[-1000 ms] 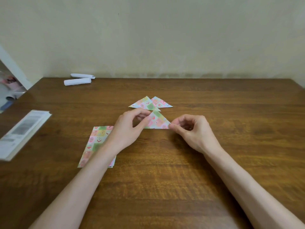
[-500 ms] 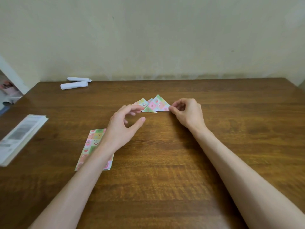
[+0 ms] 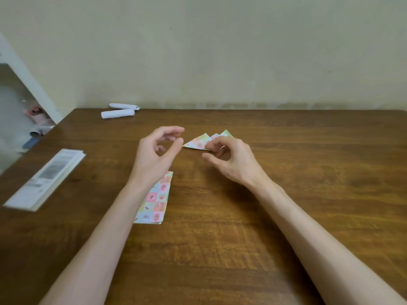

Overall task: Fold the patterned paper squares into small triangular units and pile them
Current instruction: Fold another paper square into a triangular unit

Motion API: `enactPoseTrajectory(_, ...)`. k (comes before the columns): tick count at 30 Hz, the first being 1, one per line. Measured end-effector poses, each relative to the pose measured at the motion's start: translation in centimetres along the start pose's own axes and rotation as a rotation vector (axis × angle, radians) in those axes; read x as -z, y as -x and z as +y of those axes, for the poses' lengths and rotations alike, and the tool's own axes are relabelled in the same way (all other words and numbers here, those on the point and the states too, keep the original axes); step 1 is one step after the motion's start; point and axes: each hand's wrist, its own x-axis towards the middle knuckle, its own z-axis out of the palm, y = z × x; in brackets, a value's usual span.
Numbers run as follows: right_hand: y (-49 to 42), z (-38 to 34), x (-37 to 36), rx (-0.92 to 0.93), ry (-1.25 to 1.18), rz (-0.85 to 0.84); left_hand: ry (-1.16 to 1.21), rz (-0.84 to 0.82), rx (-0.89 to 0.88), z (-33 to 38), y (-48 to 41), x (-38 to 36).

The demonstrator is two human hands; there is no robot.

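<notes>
A: Where are the folded triangles (image 3: 198,143)?
B: Lying overlapped on the table (image 3: 308,194), towards the far middle, partly behind the right hand (image 3: 231,159).
A: Is it holding them?
B: No. Its fingers (image 3: 214,144) are loosely curled over the pile's right part, with the thumb apart from them. Whether they touch paper, I cannot tell.
A: And the left hand (image 3: 154,157)?
B: Loosely open, holding nothing, thumb tip just beside the pile's left corner. The unfolded squares (image 3: 157,201) lie nearer, partly under its wrist.

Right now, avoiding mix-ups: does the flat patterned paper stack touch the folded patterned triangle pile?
Apart: head view shows bare wooden table between paper stack and triangle pile.
</notes>
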Motion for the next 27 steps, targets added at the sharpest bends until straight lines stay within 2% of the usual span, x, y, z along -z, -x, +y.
enactPoseTrajectory(3,0.9,-2.3,-2.7,0.089,0.037,-0.157,0.053,0.071,0.027,-0.3,-0.3,1.2)
enactPoseTrajectory(6,1.2,-3.9,-5.3,0.123,0.131,-0.239,0.057,0.114,0.022,-0.6,-0.5,2.3)
enactPoseTrajectory(11,1.2,-4.9,-7.1,0.140,0.314,-0.242,0.021,0.084,0.024,-0.9,-0.1,3.0)
enactPoseTrajectory(14,1.1,-5.0,-7.2,0.135,0.319,-0.254,0.005,0.066,0.008,-0.9,-0.1,3.0)
enactPoseTrajectory(17,1.0,-5.2,-7.1,0.098,0.237,-0.255,-0.003,0.064,0.008,-0.9,-0.1,3.0)
enactPoseTrajectory(21,0.9,-5.4,-6.9,0.028,0.009,-0.249,-0.008,0.058,-0.005,-0.9,-0.1,3.0)
enactPoseTrajectory(27,0.9,-5.2,-5.8,-0.024,-0.257,-0.361,0.015,0.020,-0.010,-0.4,0.1,2.7)
